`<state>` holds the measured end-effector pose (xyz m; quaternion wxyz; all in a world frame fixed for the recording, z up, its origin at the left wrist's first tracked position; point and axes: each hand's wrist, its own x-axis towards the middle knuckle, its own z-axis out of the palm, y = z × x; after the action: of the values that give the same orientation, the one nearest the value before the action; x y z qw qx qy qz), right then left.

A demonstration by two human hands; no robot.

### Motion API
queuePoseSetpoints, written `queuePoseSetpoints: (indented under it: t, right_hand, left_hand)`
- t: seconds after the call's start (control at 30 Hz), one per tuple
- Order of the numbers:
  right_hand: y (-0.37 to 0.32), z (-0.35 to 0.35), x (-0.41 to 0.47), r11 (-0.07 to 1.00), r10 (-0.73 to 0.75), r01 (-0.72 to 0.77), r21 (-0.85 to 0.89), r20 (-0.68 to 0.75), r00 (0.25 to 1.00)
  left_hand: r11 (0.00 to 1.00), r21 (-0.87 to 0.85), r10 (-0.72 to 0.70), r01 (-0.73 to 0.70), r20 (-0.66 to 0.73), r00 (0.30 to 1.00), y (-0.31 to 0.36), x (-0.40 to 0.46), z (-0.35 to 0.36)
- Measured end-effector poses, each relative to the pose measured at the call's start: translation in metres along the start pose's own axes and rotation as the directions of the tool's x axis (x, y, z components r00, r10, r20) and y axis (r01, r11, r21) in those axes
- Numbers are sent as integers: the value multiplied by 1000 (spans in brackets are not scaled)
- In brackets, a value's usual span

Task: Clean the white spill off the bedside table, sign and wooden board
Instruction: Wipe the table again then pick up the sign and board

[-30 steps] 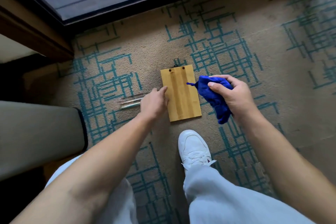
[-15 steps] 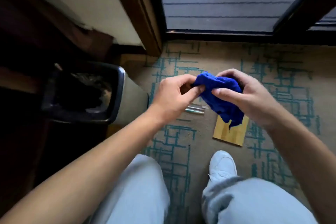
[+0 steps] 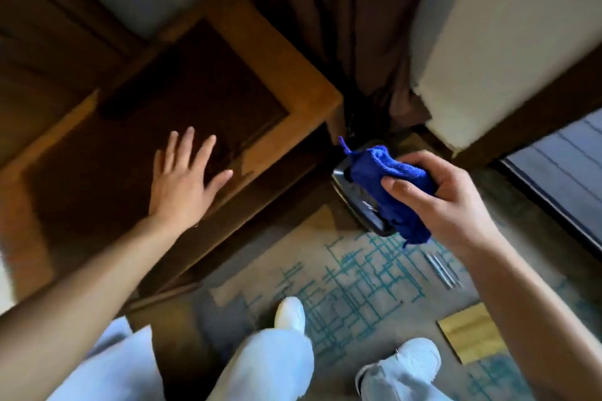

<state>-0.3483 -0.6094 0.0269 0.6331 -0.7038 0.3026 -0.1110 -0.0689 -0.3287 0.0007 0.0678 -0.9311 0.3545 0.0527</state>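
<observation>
bedside table (image 3: 208, 81) sits at our left, and our left hand (image 3: 182, 182) lies over its dark top with fingers spread. our right hand (image 3: 446, 195) grips a bunched blue cloth (image 3: 387, 185) above the bin (image 3: 358, 205). wooden board (image 3: 472, 340) lies on the carpet (image 3: 351, 286) beside our right shoe (image 3: 413, 356).

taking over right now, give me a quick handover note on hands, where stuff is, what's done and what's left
Left hand: open, fingers spread flat over the dark top of the bedside table.
Right hand: grips the bunched blue cloth, held in the air above the bin beside the table.
Wooden board: flat on the carpet by the right foot, no white visible on it.
Clear sign: lies on the carpet beyond the board; too blurred to judge.
Done: the board looks clean.
Left: probably wiping the table top; the frame is too dark and blurred to show any spill there.
</observation>
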Motion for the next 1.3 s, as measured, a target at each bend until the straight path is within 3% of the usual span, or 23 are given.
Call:
queuePoseSetpoints:
  t: [0.07, 0.17, 0.37, 0.47, 0.6, 0.77, 0.87, 1.03, 1.2, 1.3]
  right_hand:
    - [-23, 22, 20, 999, -5, 7, -40, 51, 999]
    - [-39, 50, 42, 988, 14, 3, -154, 107, 994]
    - [-44, 92, 110, 861, 37, -5, -508, 53, 998]
    - [-54, 108, 157, 801, -84, 76, -594, 14, 996]
    - [-87, 140, 228, 644, -247, 277, -713, 149, 957]
    - [-114, 180, 320, 503, -363, 518, -692, 375, 853]
    - [-130, 208, 368, 313, -320, 557, -769, 466, 825]
    - [-127, 243, 405, 165, -370, 633, -757, 547, 751]
    - [-63, 248, 383, 41, -244, 590, -806, 565, 789]
    - [-42, 242, 356, 91, -329, 556, -826, 502, 800]
  left_hand:
    - [991, 19, -134, 132, 148, 980, -37, -1, 18]
    - [986, -55, -145, 160, 211, 967, -57, -7, 46]
    - [973, -155, -158, 173, 100, 982, -63, -6, 73]
    - [967, -202, -154, 154, 15, 988, -67, -7, 82]
    - [967, -216, -149, 137, -43, 988, -69, -5, 87]
    - [968, -220, -138, 122, -57, 989, -71, -4, 87]
    - [967, -223, -139, 121, -65, 988, -72, -6, 84]
    - [966, -225, -143, 130, -45, 989, -72, -4, 86]
    - [969, -209, -138, 133, -11, 990, -75, -4, 87]
    - [970, -203, -134, 132, 4, 991, -74, -4, 86]
